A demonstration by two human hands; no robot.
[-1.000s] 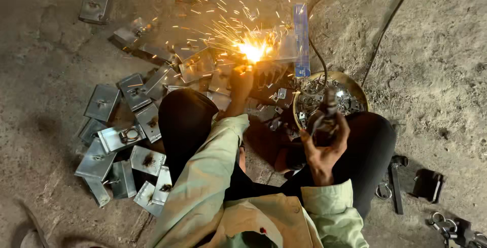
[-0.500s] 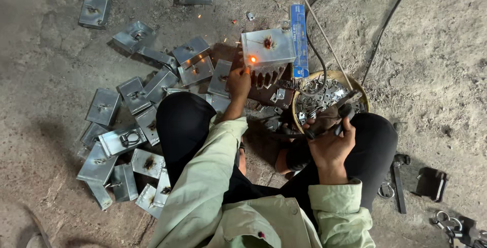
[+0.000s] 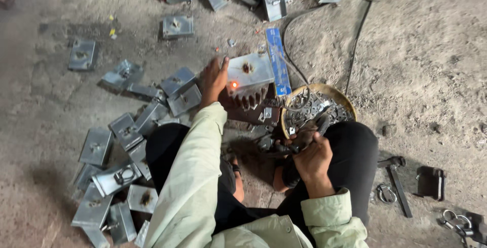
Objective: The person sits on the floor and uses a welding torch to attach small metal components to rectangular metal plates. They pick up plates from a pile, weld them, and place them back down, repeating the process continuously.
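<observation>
Grey square steel plate [image 3: 249, 70] with a glowing weld spot lies beside the round scrap-filled pan [image 3: 339, 97], steadied by the spread left hand [image 3: 214, 79], while the right hand [image 3: 312, 157] grips a dark electrode holder [image 3: 299, 139].

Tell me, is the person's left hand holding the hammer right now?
No, the left hand rests on the edge of a metal plate with a glowing orange spot, while the hammer lies untouched on the ground.
</observation>
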